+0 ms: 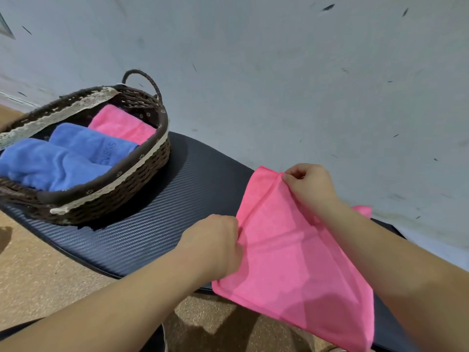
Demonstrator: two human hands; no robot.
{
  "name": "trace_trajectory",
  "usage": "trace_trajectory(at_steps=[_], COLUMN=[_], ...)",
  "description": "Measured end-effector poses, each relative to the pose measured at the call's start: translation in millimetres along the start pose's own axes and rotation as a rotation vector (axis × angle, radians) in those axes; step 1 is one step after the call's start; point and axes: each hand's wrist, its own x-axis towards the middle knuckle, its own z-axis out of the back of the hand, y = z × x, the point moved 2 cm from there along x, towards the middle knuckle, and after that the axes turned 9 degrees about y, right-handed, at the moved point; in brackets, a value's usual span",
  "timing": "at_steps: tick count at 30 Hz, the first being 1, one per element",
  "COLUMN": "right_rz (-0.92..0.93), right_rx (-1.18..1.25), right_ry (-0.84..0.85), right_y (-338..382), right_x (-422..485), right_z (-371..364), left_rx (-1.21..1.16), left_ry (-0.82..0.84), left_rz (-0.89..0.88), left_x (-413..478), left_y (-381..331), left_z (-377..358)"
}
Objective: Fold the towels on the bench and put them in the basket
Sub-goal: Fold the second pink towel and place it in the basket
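1. Grey, scuffed wall [279, 72] fills the top and right of the frame; below it a dark ribbed bench [162, 224] runs from the left edge toward the lower right, over a speckled tan floor [50, 275].
2. At the upper left a brown wicker basket [121, 196] with lace trim and a loop handle stands on the bench.
3. Inside it lie two folded blue towels [50, 163] and, at the far end, one folded pink towel [121, 123].
4. At the lower right a loose pink towel [291, 262] is spread over the bench, its near edge hanging past the front.
5. The left hand [215, 245] has its fingers curled, pinching the towel's left edge at centre frame.
6. The right hand [309, 184] pinches the towel's far upper corner between curled fingers and thumb, lifting it slightly.
7. Both bare forearms reach in from the bottom of the frame.
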Motion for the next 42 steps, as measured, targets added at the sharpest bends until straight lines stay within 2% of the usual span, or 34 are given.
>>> trace_trajectory(at_steps=[3,7,10,14,17,20,28,32,36,40,42], right_rz=[0.011,0.050,0.055,0.014,0.052,0.128,0.031,-0.092,-0.168,-0.280,-0.300], right_rx=[0.009,-0.040,-0.124,-0.192,-0.074,-0.087,-0.489,-0.542,-0.622,-0.731,-0.738], right_ry=[-0.076,-0.100,-0.008,0.140,0.133,0.088,0.339,0.469,0.463,0.555,0.583], right_y=[9,34,49,40,31,25,-34,-64,-62,-44,-43], right_x=[0,9,18,20,14,2,-69,-103,-128,-150,-155], right_z=[9,16,3,-29,-32,-17,18,18,22,26,34], left_rx=[-0.017,-0.211,-0.249,-0.104,-0.057,-0.035,-0.029,-0.050,-0.040,0.171,0.255], left_ry=[0.037,0.071,0.104,0.111,0.077,0.079,0.143,0.080,-0.036,-0.216,-0.295], left_rz=[0.004,0.017,0.036,0.092,0.102,0.127,0.167,0.149,0.176,0.204,0.110], left_x=[-3,-4,-6,-10,-11,-9,-13,-16,-5,4,0], left_y=[-4,0,6,13,13,9,-10,-1,23,28,8], left_z=[3,11,14,10,8,2,-4,11,30,44,42])
